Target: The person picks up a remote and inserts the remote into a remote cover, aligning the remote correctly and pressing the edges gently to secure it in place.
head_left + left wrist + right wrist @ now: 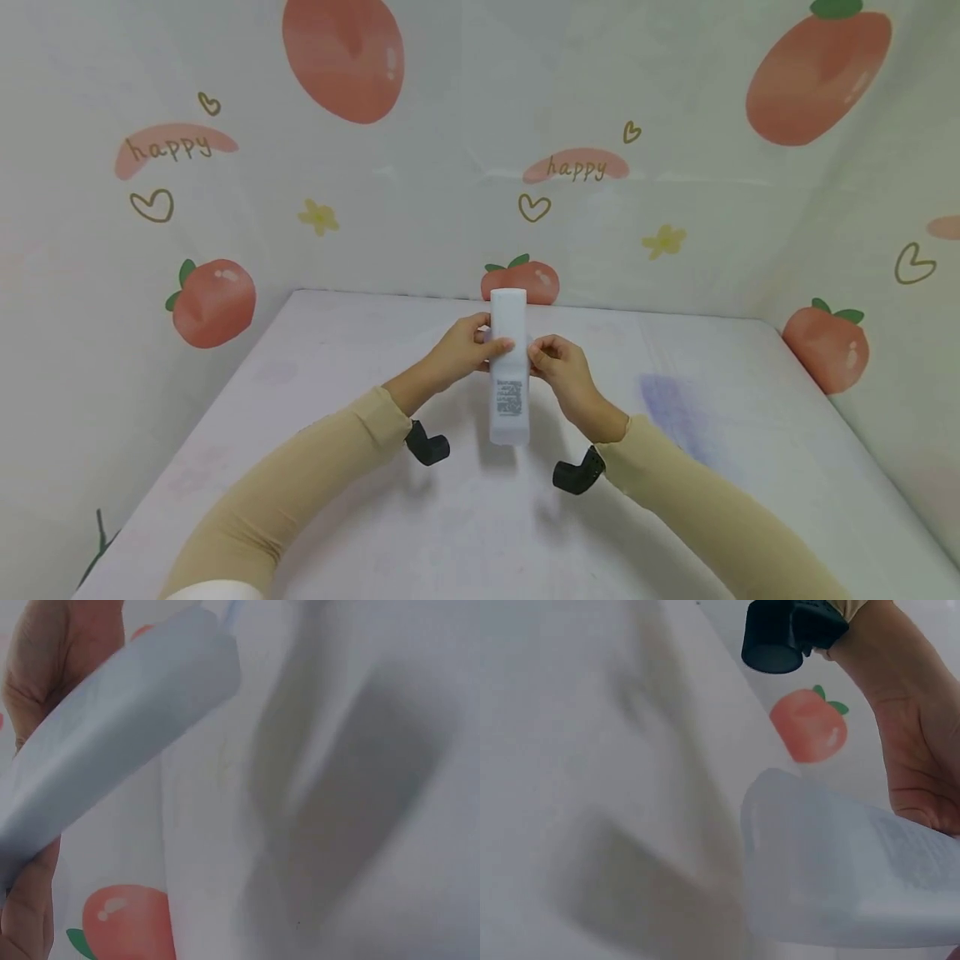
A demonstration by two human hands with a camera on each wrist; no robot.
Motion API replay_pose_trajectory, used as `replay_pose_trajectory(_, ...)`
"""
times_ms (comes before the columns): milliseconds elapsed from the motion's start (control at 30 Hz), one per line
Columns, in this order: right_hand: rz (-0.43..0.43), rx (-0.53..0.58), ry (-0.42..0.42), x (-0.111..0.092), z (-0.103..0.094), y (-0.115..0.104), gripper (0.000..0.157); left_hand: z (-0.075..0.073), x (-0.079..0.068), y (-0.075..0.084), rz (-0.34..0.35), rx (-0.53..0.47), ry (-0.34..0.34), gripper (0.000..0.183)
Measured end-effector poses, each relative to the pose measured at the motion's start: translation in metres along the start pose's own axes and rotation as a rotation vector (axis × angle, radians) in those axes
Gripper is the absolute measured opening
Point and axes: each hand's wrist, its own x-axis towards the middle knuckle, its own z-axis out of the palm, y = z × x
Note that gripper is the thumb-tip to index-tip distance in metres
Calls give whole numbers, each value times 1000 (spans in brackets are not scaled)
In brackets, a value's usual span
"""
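A long, narrow white plastic box [509, 367] is held up on end above the table, with a block of small dark print and a square code on its lower front. My left hand [467, 350] grips its left side, thumb across the front and fingers partly hidden behind. At the right edge, my right hand [566, 375] pinches with curled fingers and thumb; the box hides some of that contact. The left wrist view shows the box [127, 727] slanting past the left hand [64, 652]. In the right wrist view, the box's end [802, 855] looks slightly translucent, below the right hand [922, 765].
A pale cloth covers the table [420, 533], with a faint purple patch [675, 408] on the right. Behind it hangs a white backdrop [450, 167] printed with red fruit, hearts and lettering. Black wrist cameras [429, 446] stick out below both cuffs. Shadows fall beneath the hands.
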Motion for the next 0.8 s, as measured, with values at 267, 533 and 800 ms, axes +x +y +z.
replay_pose_trajectory(267, 97, 122, 4, 6, 5, -10, 13, -5, -1, 10, -51, 15, -33, 45)
replay_pose_trajectory(533, 122, 156, 19, 9, 6, -14, 13, -4, -3, 7, -89, -22, -50, 43)
replay_pose_trajectory(800, 137, 162, 47, 15, 9, -12, 13, -2, -6, 1, -101, -72, -38, 38)
